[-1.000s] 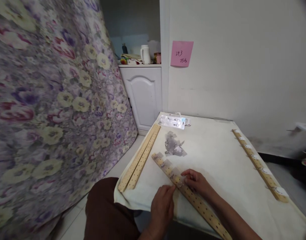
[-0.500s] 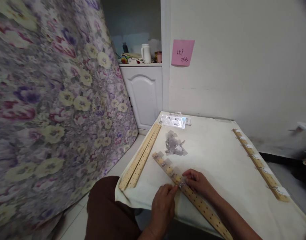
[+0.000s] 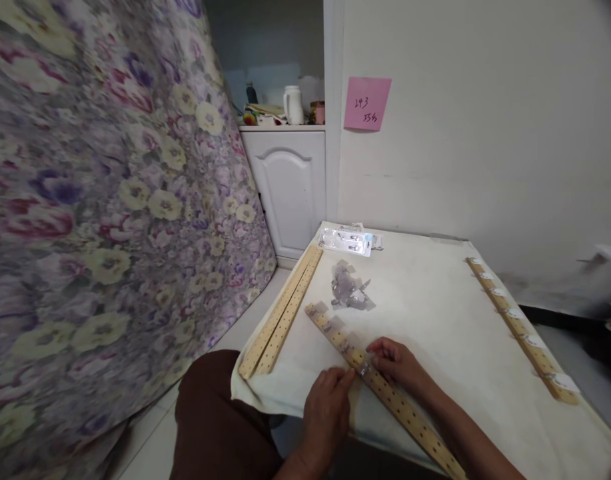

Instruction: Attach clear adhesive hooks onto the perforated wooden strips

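A low table (image 3: 450, 300) covered in a pale cloth stands against a plain cream wall. A pink sticky note (image 3: 366, 103) with handwriting is stuck on that wall. To the left, a big floral fabric (image 3: 95, 200) leans in and fills that side of the room. Behind it is a white cabinet door (image 3: 291, 187), with a white jug (image 3: 294, 105) and some clutter on the counter above.

The person sits at the near edge, with a knee in brown cloth (image 3: 220, 413) below the table corner. Both hands meet on the perforated wooden strip (image 3: 400, 410), which lies slanted across the near part of the cloth. The right hand (image 3: 398, 363) rests on the strip, its thumb and fingers pinched together on a small clear clip (image 3: 364, 368) held against the wood. The left hand (image 3: 328, 413) is curled, with its fingertips at the strip's edge just beside that clip. I can't tell whether it grips anything.

I count four wooden strips. One is under the hands, and a pair (image 3: 280, 313) lies side by side along the left edge. A fourth strip (image 3: 520, 330) lies well apart at the right and carries what look like six white pads. The far end of the strip under the hands has about three clear pieces fixed on it. Just beyond it lies one loose pile of clear clips (image 3: 351, 293). One blister pack (image 3: 346, 240) lies at the far edge.
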### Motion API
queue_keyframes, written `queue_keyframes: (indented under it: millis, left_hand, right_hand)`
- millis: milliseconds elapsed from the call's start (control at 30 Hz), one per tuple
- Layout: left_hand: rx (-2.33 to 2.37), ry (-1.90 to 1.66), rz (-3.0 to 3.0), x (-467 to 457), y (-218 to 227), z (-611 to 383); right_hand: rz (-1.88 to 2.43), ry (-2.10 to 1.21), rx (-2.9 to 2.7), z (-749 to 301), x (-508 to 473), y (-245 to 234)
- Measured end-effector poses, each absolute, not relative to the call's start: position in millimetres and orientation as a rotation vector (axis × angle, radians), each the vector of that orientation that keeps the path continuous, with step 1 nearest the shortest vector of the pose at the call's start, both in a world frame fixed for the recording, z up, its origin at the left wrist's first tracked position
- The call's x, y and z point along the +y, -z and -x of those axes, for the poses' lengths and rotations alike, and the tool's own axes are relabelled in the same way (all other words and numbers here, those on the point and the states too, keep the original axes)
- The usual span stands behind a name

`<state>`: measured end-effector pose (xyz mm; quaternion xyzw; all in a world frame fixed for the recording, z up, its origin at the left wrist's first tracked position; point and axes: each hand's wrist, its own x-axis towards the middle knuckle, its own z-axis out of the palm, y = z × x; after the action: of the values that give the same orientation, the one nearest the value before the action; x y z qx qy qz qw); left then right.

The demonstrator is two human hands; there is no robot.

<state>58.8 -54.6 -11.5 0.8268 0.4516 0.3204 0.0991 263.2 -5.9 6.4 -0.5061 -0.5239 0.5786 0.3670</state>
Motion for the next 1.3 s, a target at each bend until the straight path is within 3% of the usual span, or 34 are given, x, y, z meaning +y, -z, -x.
queue_keyframes:
  millis: [1300]
  left_hand:
    - [1.488,-0.650,-2.511,-57,-1,-65]
  right_hand:
    - [1.342,-1.472,-1.355,-263,-7,-7]
